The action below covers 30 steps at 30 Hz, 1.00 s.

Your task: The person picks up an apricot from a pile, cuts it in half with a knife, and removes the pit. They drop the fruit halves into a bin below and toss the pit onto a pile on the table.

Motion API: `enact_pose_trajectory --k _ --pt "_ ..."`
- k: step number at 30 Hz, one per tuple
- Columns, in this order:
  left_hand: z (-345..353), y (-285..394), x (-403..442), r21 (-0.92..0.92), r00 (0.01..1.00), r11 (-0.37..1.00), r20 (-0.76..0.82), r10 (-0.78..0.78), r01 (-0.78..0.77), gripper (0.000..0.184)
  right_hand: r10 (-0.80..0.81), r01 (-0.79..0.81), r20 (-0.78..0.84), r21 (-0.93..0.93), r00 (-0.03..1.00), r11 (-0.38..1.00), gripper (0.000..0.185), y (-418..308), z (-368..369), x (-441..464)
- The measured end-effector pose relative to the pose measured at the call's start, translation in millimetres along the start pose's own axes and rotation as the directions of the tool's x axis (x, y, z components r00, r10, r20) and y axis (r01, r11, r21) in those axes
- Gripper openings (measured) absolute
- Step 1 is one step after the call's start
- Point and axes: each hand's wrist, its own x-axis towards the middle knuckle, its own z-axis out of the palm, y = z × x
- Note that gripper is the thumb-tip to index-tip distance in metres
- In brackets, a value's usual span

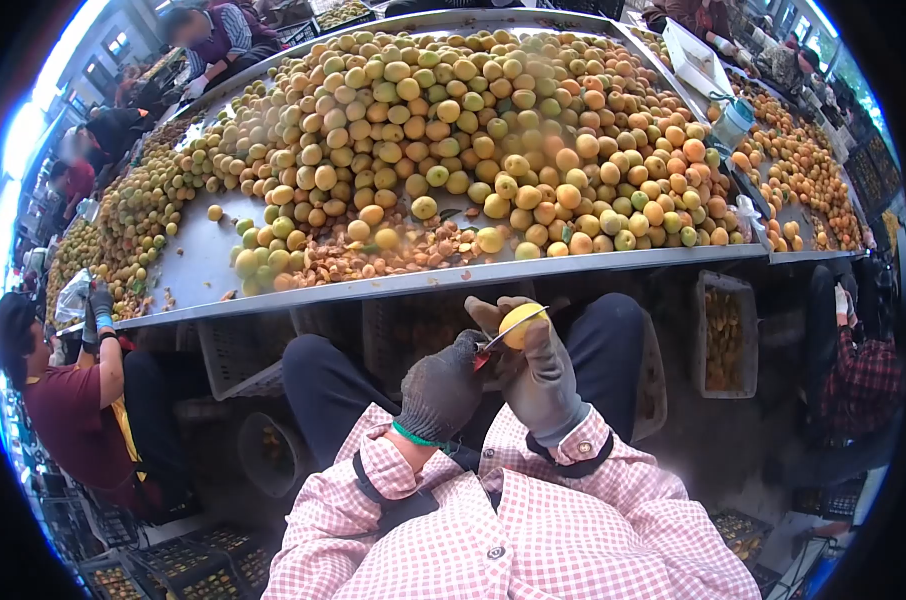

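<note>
In the middle, above my lap, my gloved left hand (441,390) is closed round the red handle of a small knife (511,328). The knife's blade lies against a yellow fruit (524,327). My gloved right hand (545,380) holds that fruit between its fingers, just right of my left hand. Both hands are close together, in front of the metal table's front edge (443,279). Beyond them a large heap of yellow, orange and green fruit (453,120) covers much of the table, with cut pieces (363,255) near the edge.
Crates stand under the table, one at the left (238,360) and one with fruit pieces at the right (726,335). A round bucket (271,450) is at lower left. Other people sit at left (83,400) and right (853,370). A white tray (695,58) lies at the back.
</note>
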Motion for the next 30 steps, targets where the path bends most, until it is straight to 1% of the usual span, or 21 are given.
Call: enact_pose_trajectory --k 1,3,7,9,10,12,13,14,15,17,19,20,21,22,23,25,26,27,28,29,30 --pt "0 -1 -2 0.002 1.0 1.0 -0.001 -0.001 0.001 0.019 0.0 0.0 0.002 0.001 1.0 1.0 0.049 5 0 1" --pt "5 -6 -5 -0.02 1.0 1.0 -0.018 -0.022 0.021 0.018 0.03 -0.017 -0.046 0.254 0.998 0.967 0.059 11 -2 3" --pt "26 -28 -22 -0.074 0.999 0.996 -0.003 -0.045 0.045 0.018 -0.023 0.038 -0.066 0.241 0.998 0.97 0.059 7 -18 10" --pt "33 -33 -28 -0.092 0.984 0.982 0.09 -0.155 0.163 0.014 -0.031 0.058 -0.168 0.153 0.985 0.987 0.058 6 -25 13" --pt "37 -43 -31 -0.094 0.985 0.983 0.091 -0.146 0.155 0.014 -0.076 0.102 -0.177 0.144 0.981 0.984 0.053 3 -24 14" --pt "43 -66 -35 -0.547 0.979 0.83 -0.088 -0.183 0.106 0.011 -0.083 0.104 -0.135 0.153 0.987 0.983 0.053 -5 -40 14" --pt "37 -64 -33 -0.549 0.979 0.829 -0.089 -0.182 0.104 0.011 -0.08 0.093 -0.087 0.165 0.993 0.982 0.053 -11 -45 15" --pt "31 -63 -30 -0.572 0.975 0.82 -0.165 -0.149 0.028 0.014 0.008 0.02 -0.131 0.213 0.991 0.977 0.049 -15 -47 14" --pt "23 -61 -26 -0.587 0.963 0.808 -0.243 -0.117 -0.049 0.018 0.01 0.018 -0.129 0.213 0.992 0.977 0.049 -18 -48 12" --pt "10 -56 -21 -0.574 0.971 0.815 -0.229 -0.067 -0.079 0.026 0.323 -0.304 0.024 0.405 0.946 0.862 0.047 -22 -48 9" --pt "-2 -40 -13 -0.725 0.988 0.682 -0.01 -0.155 0.1 0.034 0.386 -0.354 -0.043 0.313 0.922 0.881 0.048 -14 -46 6" --pt "-1 -37 -10 -0.725 0.988 0.681 -0.007 -0.157 0.102 0.034 0.383 -0.358 -0.102 0.199 0.918 0.912 0.047 -7 -46 2" --pt "1 -34 -7 -0.726 0.997 0.687 -0.026 -0.076 0.034 0.04 0.373 -0.364 -0.158 0.081 0.914 0.928 0.046 -1 -44 0" --pt "2 -32 -3 -0.726 0.999 0.687 -0.046 0.005 -0.037 0.046 0.404 -0.38 -0.191 0.151 0.895 0.913 0.036 0 -33 -1" --pt "-4 -24 -1 -0.727 0.999 0.686 -0.045 0.004 -0.036 0.046 0.405 -0.38 -0.192 0.151 0.894 0.912 0.036 1 -35 -2" --pt "-18 -8 -1 -0.589 0.997 0.808 0.054 0.062 -0.019 0.05 0.475 -0.467 0.021 0.22 0.88 0.856 0.033 4 -36 -3" --pt "-9 -22 1 -0.484 0.993 0.871 0.031 0.116 -0.087 0.069 0.457 -0.458 0.046 0.176 0.888 0.872 0.029 3 -34 -5" --pt "-9 -24 2 -0.484 0.993 0.871 0.032 0.114 -0.085 0.069 0.459 -0.459 0.046 0.176 0.887 0.871 0.029 2 -29 -8" --pt "-10 -26 3 -0.444 0.987 0.887 0.035 0.157 -0.126 0.073 0.321 -0.317 -0.022 -0.221 0.947 0.922 0.024 -3 -16 -10" --pt "-11 -27 4 -0.404 0.979 0.9 0.041 0.2 -0.167 0.078 0.161 -0.144 -0.024 -0.588 0.987 0.796 0.029 -5 -9 -11" --pt "-13 -26 5 -0.404 0.979 0.9 0.041 0.197 -0.164 0.078 -0.066 0.187 0.189 -0.742 0.98 0.644 0.026 5 -17 -13"
